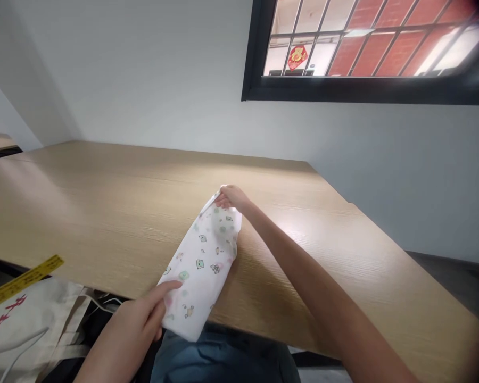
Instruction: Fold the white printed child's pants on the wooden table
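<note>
A folded white cloth point(207, 255) printed with small green, pink and brown cartoon figures slants across the front edge of the table. Its near end hangs over that edge, above my lap. My right hand point(232, 197) is closed on the far end, holding it a little raised. At the near left side, my left hand point(147, 311) grips the cloth's edge, index finger lying on top and the other fingers curled beneath. Whether the cloth is a garment or a plain piece, I cannot tell.
The wooden table point(115, 213) reaches back to a grey wall point(163, 80) with a barred window point(343, 48). Lower left, a canvas bag point(35, 319) with red lettering and thin white cords stands beside a yellow strip point(24, 282) with dark markings. My blue-clad lap point(223, 359) is below the edge.
</note>
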